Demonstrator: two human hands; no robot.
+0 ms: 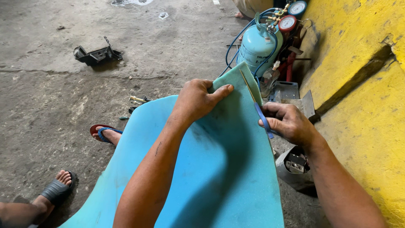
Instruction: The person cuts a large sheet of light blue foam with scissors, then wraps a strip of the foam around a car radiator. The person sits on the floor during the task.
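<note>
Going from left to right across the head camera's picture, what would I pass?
Foot in a black sandal → black plastic bracket → foot in a blue-strapped sandal → left hand pressing on the blue foam sheet → light blue gas cylinder → right hand holding a blue-handled cutter → yellow wall.

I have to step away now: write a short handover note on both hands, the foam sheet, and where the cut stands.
Left hand: pressed flat on the blue foam sheet, holding it down near its top end.
Right hand: gripping a blue-handled blade at the sheet's right edge.
Sheet lies over the person's lap, top end toward the gas cylinder with gauges.
Done: blade set at the right edge near the top; a thin edge strip shows above it.
Left: how far the cut runs cannot be told; the lower edge looks uncut.
</note>
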